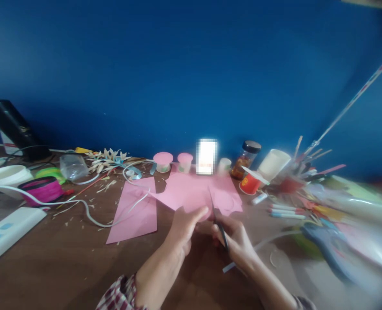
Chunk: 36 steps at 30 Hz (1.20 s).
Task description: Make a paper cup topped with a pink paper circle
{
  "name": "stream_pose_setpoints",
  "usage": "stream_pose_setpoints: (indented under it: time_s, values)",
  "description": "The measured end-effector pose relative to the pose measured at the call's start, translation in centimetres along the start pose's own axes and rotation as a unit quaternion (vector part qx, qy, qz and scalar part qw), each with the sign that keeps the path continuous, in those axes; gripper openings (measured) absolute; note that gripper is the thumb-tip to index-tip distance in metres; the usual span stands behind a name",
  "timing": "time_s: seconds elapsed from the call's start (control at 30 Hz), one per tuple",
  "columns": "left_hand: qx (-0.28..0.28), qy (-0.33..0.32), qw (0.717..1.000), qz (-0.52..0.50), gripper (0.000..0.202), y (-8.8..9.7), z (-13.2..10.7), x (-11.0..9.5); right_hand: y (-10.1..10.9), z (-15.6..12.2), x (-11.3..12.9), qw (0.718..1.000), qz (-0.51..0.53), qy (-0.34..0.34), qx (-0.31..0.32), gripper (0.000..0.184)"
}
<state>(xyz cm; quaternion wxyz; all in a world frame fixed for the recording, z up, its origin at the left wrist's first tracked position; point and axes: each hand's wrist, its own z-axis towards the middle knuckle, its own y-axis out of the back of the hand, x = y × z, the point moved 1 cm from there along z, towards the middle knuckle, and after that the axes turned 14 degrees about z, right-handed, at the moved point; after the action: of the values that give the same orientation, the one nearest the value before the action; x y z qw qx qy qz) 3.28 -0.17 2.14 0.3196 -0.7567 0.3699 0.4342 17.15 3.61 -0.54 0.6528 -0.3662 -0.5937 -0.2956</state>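
Note:
My left hand (187, 226) grips the near edge of a pink paper sheet (191, 187), thumb on top. My right hand (234, 241) is closed around dark-handled scissors (222, 230). Their blades point away from me and lie at the pink paper, just right of my left thumb. Whether the blades are apart is too blurred to tell. A curved outline shows on the sheet's right part. To the left, a second pink sheet (135, 215) lies flat on the brown table (71, 267). Behind the held paper stand two small cups with pink round tops (163, 158).
A white cable (94, 221) loops across the left side to a power strip (13, 228). At the back right are a dark-lidded jar (247, 157), a red cup (249, 184) and markers (287, 212). A blurred glue gun (329, 249) lies at right.

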Motion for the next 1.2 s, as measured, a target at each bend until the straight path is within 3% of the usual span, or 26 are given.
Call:
stream_pose_setpoints:
  time_s: [0.57, 1.2]
  values:
    - [-0.018, 0.001, 0.999, 0.033, 0.016, 0.2, 0.0, -0.3, 0.3, 0.1, 0.1, 1.000, -0.020, -0.003, -0.002, 0.055]
    - [0.015, -0.016, 0.998, 0.052, 0.028, 0.7, 0.9, 0.4, 0.2, 0.0, 0.1, 0.999, -0.014, -0.026, -0.014, 0.056]
